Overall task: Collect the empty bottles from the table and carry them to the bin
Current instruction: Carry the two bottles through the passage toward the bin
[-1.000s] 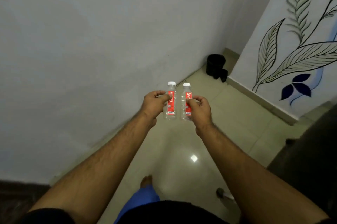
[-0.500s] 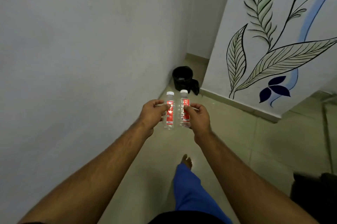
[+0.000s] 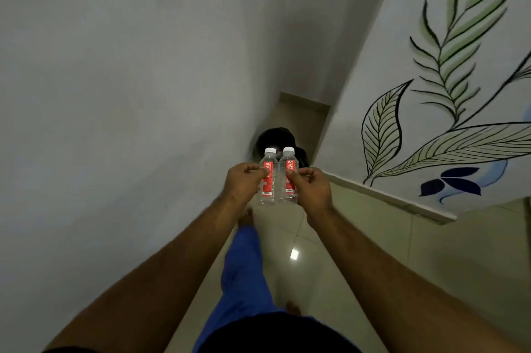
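Note:
Two small clear bottles with white caps and red labels are held upright side by side in front of me. My left hand (image 3: 244, 183) grips the left bottle (image 3: 269, 177) by its label, and my right hand (image 3: 311, 187) grips the right bottle (image 3: 288, 176) the same way. A black bin (image 3: 275, 138) stands on the floor in the corner straight ahead, its lower part hidden behind the bottles.
A plain grey wall (image 3: 129, 94) runs close along my left. A white wall with a painted leaf mural (image 3: 431, 100) juts out on the right, leaving a narrow tiled passage (image 3: 304, 117) to the bin. My blue-trousered leg (image 3: 244, 266) steps forward on the glossy floor tiles (image 3: 373, 252).
I have walked closer to the corner; the bin has shifted from the upper right to straight behind the bottles. Both hands keep the same hold on the bottles.

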